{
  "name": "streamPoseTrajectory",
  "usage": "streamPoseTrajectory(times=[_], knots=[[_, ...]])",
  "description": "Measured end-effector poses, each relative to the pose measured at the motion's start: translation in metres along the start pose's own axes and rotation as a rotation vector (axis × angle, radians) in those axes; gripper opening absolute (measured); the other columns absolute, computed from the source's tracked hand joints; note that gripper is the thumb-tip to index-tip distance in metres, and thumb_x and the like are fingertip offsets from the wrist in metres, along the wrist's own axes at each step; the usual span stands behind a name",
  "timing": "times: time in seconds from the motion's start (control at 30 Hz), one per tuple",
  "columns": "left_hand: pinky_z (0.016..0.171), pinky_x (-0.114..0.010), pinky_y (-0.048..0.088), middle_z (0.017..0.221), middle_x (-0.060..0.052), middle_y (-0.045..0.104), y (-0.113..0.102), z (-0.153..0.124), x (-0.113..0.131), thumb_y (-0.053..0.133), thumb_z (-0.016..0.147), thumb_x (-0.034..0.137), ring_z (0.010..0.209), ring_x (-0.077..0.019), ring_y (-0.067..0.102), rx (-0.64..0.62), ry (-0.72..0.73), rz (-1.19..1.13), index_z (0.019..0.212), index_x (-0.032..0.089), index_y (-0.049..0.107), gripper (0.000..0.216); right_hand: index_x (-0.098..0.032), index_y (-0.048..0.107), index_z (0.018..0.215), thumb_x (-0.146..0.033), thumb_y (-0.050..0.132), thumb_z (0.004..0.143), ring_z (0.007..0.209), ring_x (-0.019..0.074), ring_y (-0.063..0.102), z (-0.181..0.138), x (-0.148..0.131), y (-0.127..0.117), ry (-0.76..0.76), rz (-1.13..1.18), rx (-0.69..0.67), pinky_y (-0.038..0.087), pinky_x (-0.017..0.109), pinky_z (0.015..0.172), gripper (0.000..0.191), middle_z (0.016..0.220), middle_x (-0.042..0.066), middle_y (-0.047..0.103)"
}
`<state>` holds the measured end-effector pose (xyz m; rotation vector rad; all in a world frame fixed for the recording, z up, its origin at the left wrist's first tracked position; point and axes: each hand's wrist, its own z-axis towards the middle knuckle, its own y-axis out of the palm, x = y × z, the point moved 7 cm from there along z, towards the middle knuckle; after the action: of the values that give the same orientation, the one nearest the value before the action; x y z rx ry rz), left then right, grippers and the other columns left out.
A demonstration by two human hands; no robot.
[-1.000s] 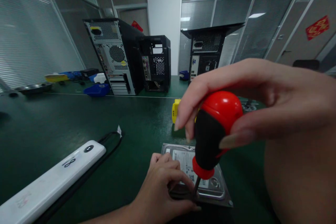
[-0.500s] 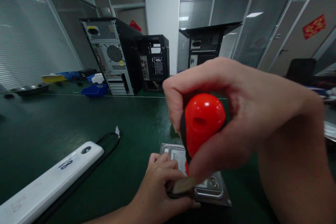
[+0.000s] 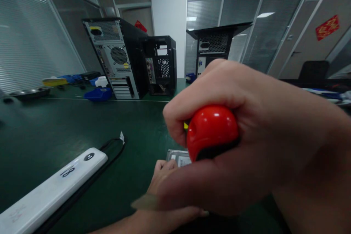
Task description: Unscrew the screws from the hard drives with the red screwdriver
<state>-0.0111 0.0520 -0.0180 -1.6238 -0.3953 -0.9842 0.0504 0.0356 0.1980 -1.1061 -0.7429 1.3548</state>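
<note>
My right hand (image 3: 246,139) is wrapped tightly round a screwdriver with a red and black handle (image 3: 211,131), close to the camera; its shaft is hidden behind my fingers. Below it a silver hard drive (image 3: 178,156) lies on the green table, only its far corner showing. My left hand (image 3: 164,190) rests on the drive's near left side with fingers curled, mostly covered by my right hand.
A white power strip (image 3: 52,186) with a black cable (image 3: 109,150) lies at the left. Three open computer cases (image 3: 117,58) stand at the back of the green table (image 3: 68,124), with blue trays (image 3: 100,94) beside them. A black chair (image 3: 314,70) is far right.
My right hand has closed from a fingertip hold into a full grip and turned the handle. It now covers most of the drive and my left hand.
</note>
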Motion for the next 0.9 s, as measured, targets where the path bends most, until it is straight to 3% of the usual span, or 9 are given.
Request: streamPoseTrajectory(times=[0.2,0.3,0.43,0.6,0.8,0.9], knots=[[0.083,-0.035,0.041,0.076,-0.002,0.064,-0.002,-0.001,0.005,0.079,0.066,0.036,0.09,-0.0243,0.052,-0.021,0.022,0.008,0.074,0.023,0.073,0.017,-0.018,0.047,0.052,-0.046,0.038,0.095,0.039,0.0016,0.039,-0.009,0.016,0.007,0.163,0.216,-0.089,0.03,0.017,0.032,0.052,0.047,-0.008,0.045],[0.083,-0.035,0.04,0.074,-0.001,0.063,-0.001,-0.003,0.008,0.081,0.065,0.037,0.087,-0.0232,0.051,-0.018,0.037,0.016,0.074,0.023,0.074,0.018,-0.019,0.046,0.052,-0.052,0.023,0.095,0.041,0.0025,0.041,-0.011,0.018,0.009,0.168,0.216,-0.109,0.029,0.019,0.034,0.059,0.049,-0.007,0.045],[0.082,-0.034,0.04,0.074,0.0,0.064,-0.004,-0.001,0.013,0.081,0.065,0.035,0.088,-0.0227,0.051,-0.007,0.038,0.027,0.073,0.024,0.074,0.015,-0.022,0.053,0.061,-0.052,0.007,0.095,0.051,0.0048,0.047,-0.006,0.012,0.0,0.101,0.131,-0.017,0.036,0.02,0.045,0.065,0.059,-0.007,0.048],[0.078,-0.031,0.041,0.075,-0.001,0.065,-0.006,0.0,0.019,0.079,0.065,0.03,0.09,-0.0228,0.052,-0.005,0.09,0.053,0.071,0.024,0.074,0.011,-0.025,0.059,0.068,-0.048,0.011,0.096,0.074,0.007,0.054,-0.002,-0.004,-0.003,-0.086,0.121,-0.024,0.044,0.015,0.069,0.06,0.081,-0.002,0.057],[0.07,-0.027,0.043,0.071,0.0,0.065,0.0,-0.001,0.009,0.075,0.068,0.031,0.078,-0.0186,0.054,-0.013,0.085,-0.027,0.076,0.024,0.073,0.01,-0.025,0.058,0.066,-0.048,0.02,0.096,0.063,0.0059,0.053,-0.003,-0.007,-0.001,-0.106,0.094,-0.048,0.042,0.015,0.06,0.053,0.067,-0.005,0.054],[0.07,-0.027,0.044,0.07,0.0,0.065,0.002,-0.001,0.006,0.076,0.067,0.03,0.077,-0.0185,0.054,-0.01,0.07,-0.029,0.075,0.023,0.073,0.011,-0.023,0.055,0.068,-0.044,0.02,0.097,0.062,0.0049,0.05,-0.005,-0.002,-0.002,-0.037,0.138,-0.027,0.042,0.014,0.059,0.05,0.069,-0.006,0.054]])
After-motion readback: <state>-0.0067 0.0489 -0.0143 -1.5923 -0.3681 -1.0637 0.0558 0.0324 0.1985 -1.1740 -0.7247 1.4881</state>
